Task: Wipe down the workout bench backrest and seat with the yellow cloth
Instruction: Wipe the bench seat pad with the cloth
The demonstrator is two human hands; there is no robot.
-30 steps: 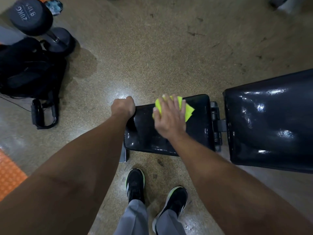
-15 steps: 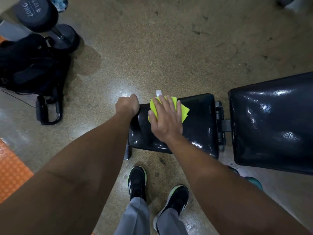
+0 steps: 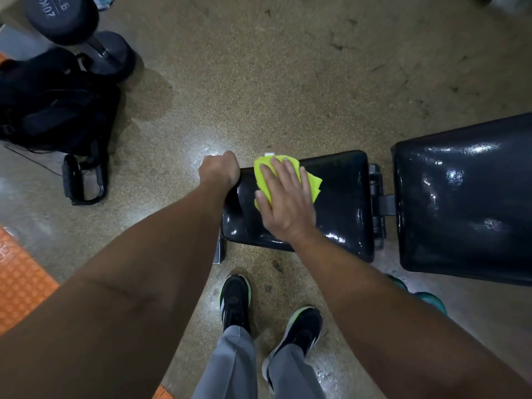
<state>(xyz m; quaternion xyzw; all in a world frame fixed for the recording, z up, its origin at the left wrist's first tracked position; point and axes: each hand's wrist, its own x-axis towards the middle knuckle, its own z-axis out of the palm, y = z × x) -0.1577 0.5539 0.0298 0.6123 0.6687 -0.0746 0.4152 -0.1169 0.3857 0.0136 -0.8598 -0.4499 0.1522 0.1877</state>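
Note:
The black padded bench seat lies in the middle of the head view, and the larger glossy backrest sits to its right across a metal hinge. My right hand lies flat, fingers spread, pressing the yellow cloth onto the left far part of the seat. The cloth's edges stick out past my fingers. My left hand is closed around the seat's left far corner.
A black bag and a black handle lie on the floor at the left, with a 20 kg dumbbell behind them. Orange matting borders the lower left. My two shoes stand just before the seat. A teal object peeks from under the backrest.
My right hand and the cloth have slid left along the seat, toward my left hand. My left hand stays gripped on the corner.

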